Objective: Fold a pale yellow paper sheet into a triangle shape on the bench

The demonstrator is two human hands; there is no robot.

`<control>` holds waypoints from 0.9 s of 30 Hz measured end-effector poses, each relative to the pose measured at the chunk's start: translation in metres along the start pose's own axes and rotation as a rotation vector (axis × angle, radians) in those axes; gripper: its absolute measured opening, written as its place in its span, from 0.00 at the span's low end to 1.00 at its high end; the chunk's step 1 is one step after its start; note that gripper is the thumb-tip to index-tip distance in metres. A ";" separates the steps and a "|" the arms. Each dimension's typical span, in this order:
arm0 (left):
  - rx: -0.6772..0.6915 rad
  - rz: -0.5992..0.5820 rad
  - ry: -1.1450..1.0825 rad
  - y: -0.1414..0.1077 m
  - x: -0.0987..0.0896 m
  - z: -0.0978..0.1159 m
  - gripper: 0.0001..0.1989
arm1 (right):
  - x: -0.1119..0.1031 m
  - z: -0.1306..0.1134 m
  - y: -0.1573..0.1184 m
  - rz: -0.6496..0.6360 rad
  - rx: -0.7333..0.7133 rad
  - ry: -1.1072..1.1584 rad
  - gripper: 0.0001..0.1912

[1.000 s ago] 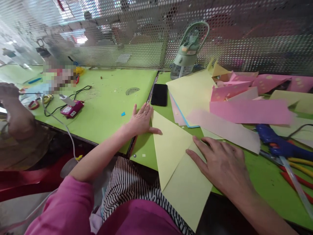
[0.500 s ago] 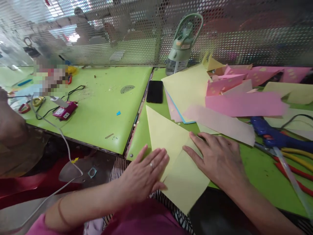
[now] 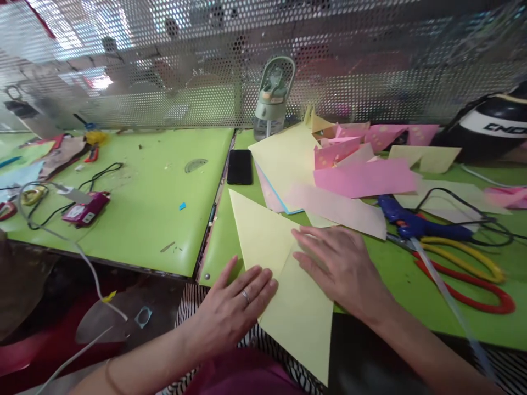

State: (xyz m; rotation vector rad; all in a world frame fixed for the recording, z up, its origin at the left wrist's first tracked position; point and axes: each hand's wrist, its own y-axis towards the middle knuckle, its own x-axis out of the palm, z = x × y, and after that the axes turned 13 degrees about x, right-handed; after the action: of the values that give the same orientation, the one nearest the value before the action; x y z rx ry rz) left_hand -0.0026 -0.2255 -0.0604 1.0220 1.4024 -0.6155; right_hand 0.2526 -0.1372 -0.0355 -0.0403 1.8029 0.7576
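A pale yellow paper sheet [image 3: 302,312] lies on the green table [image 3: 395,285] and sticks out past its front edge, with a crease or fold line running across its middle. My left hand [image 3: 236,302], a ring on one finger, rests flat on the paper's left side with the fingers stretched out. On the right side of the same sheet lies my right hand [image 3: 337,266], its fingers spread and pointing left. Neither hand grips anything.
Behind the sheet are a black phone [image 3: 239,167], a green bottle [image 3: 272,101], and yellow and pink papers [image 3: 364,176]. A blue glue gun [image 3: 424,222] and scissors [image 3: 465,274] lie right. A magenta device [image 3: 86,209] with cables is left.
The view has shifted, bringing a black bag-like object in at the right. The sheet looks slightly turned under my hands. The person at the left edge is now mostly out of view.
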 end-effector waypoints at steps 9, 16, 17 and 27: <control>0.002 -0.005 0.008 0.004 -0.005 0.008 0.37 | 0.016 -0.001 -0.009 -0.164 -0.094 0.073 0.21; -0.304 -0.048 -0.026 0.024 -0.023 -0.041 0.29 | 0.009 -0.010 0.004 -0.165 -0.143 0.070 0.23; -0.409 -0.092 -0.026 0.030 -0.023 -0.054 0.29 | 0.011 -0.016 0.006 -0.180 -0.165 0.059 0.23; -0.613 -0.328 -0.159 0.058 -0.002 -0.128 0.36 | 0.029 -0.047 -0.003 -0.329 -0.322 0.024 0.31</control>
State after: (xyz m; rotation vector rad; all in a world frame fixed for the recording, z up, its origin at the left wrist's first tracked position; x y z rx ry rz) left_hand -0.0173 -0.0889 -0.0300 0.2550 1.4937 -0.4426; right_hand 0.2037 -0.1541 -0.0540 -0.5467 1.6260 0.8016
